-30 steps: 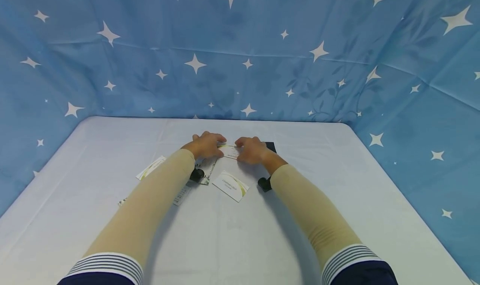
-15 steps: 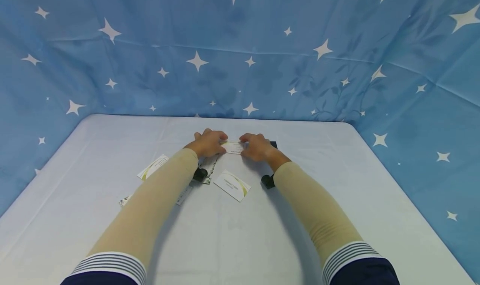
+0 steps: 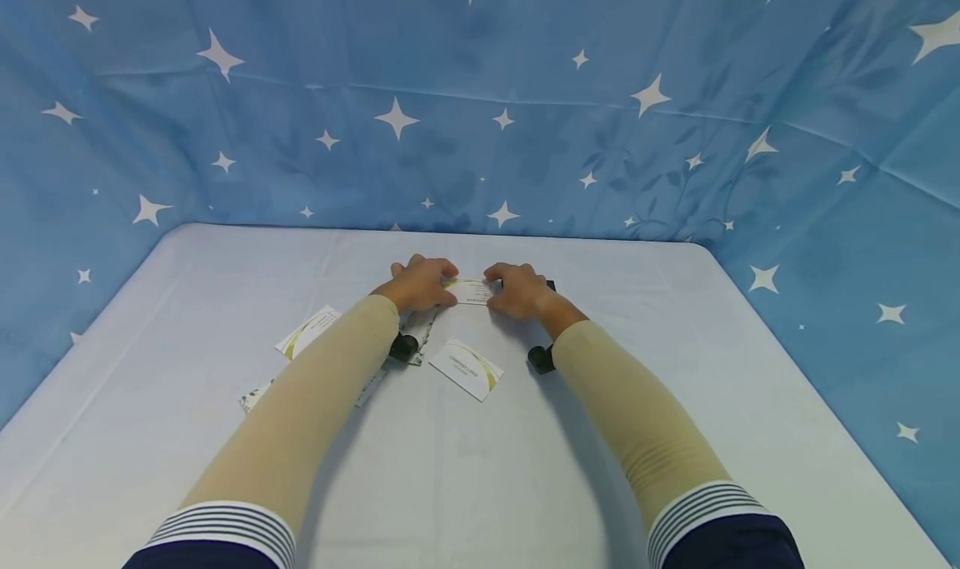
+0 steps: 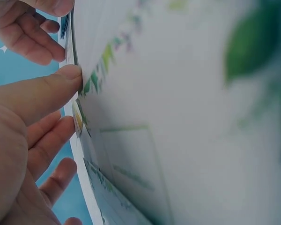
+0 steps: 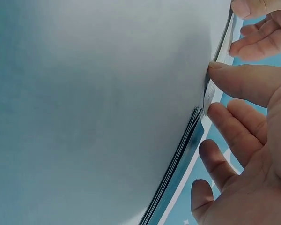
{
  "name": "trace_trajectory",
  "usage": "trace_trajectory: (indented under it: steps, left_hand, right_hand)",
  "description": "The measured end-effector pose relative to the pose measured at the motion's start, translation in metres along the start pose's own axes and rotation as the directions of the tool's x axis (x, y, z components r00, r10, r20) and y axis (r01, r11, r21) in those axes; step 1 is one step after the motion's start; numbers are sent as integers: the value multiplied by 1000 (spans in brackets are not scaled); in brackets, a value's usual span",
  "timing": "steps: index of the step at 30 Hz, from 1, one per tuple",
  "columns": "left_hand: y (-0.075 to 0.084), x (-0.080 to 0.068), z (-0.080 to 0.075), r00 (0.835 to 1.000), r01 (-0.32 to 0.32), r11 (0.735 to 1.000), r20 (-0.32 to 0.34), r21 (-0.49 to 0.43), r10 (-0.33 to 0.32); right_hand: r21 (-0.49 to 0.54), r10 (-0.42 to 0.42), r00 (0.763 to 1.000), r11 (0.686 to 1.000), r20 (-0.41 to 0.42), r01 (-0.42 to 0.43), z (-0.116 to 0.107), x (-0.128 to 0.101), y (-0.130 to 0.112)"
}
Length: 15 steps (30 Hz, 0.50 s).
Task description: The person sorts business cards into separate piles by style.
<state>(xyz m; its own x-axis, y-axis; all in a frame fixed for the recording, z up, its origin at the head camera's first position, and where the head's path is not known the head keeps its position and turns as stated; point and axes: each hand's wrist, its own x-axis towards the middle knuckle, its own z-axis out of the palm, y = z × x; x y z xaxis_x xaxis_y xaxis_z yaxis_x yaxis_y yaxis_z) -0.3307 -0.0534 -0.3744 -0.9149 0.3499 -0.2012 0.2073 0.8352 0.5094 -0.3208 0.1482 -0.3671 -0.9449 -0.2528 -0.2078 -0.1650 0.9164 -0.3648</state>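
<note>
Near the back of the table, a white business card [image 3: 471,291] with a yellow-green band spans the gap between both hands. My left hand [image 3: 422,284] pinches its left end, and my right hand [image 3: 519,291] pinches its right end. In the left wrist view the left thumb [image 4: 68,77] lies on the near edge, with fingers behind. The right wrist view has the right thumb [image 5: 220,70] at a card edge too. Partly under my left wrist lies a floral-edged card [image 3: 420,327]. Closer to me, another business card [image 3: 467,369] lies flat at an angle.
Left of the left sleeve, a white-and-green card [image 3: 307,331] and a floral card [image 3: 253,399] lie partly covered. A further card [image 3: 370,387] shows beside the forearm. Behind the right hand is a small black item [image 3: 551,285]. A blue star-patterned curtain [image 3: 345,119] borders the table.
Both hands and their card have shifted slightly away from me and to the right. The card now sits straighter, with more of it showing between the hands. The black item is more covered.
</note>
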Motion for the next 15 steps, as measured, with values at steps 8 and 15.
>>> trace_trajectory:
  steps: [8,15]
  left_hand:
    - [6,-2,-1,1000,29,1000,8,-10,-29]
    - [6,-9,-7,1000,-18,999,17,43,18]
  right_hand:
    - [39,8,1000,999,9,-8,-1,-2,4]
    - [91,-48,999,995,-20,49,-3,-14,3]
